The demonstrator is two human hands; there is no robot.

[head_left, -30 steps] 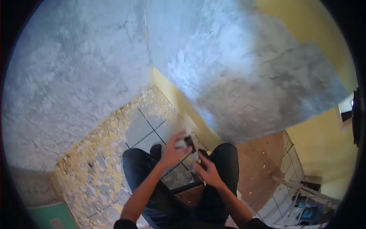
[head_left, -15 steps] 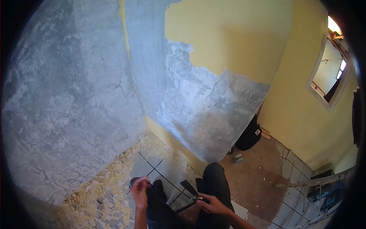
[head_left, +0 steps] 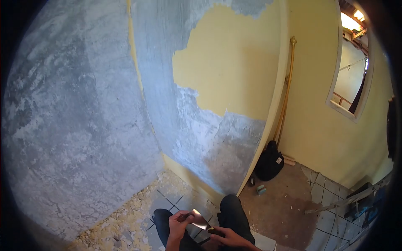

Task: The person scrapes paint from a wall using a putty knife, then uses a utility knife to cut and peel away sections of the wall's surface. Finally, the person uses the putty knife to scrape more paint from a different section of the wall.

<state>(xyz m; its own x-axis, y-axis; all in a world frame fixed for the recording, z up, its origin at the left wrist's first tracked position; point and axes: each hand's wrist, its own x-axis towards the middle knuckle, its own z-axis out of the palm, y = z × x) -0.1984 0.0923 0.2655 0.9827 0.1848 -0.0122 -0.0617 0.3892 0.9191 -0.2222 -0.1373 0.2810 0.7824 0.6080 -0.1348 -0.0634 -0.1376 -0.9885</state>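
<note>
A putty knife point(head_left: 200, 221) lies across my lap between both hands, its flat blade catching bright light. Its handle is in my right hand point(head_left: 228, 238), fingers closed around it. The fingers of my left hand point(head_left: 179, 224) are bent together at the far end of the blade, pinching its edge. Below the hands are my knees in dark trousers point(head_left: 233, 211). In front stands a wall with a large patch of yellow paint point(head_left: 228, 58), bordered by scraped grey plaster point(head_left: 197, 138).
Paint flakes point(head_left: 121, 221) cover the floor by the left grey wall point(head_left: 75, 125). Near the wall's end are a black backpack point(head_left: 269, 164) and a small greenish block point(head_left: 261, 190). Yellow poles point(head_left: 286, 96) lean in the corner. A ladder-like frame point(head_left: 347, 203) lies at right.
My left hand has moved right from above my knee to the putty knife's blade. The blade has turned and now shines. My view has shifted, showing the poles and more of the backpack.
</note>
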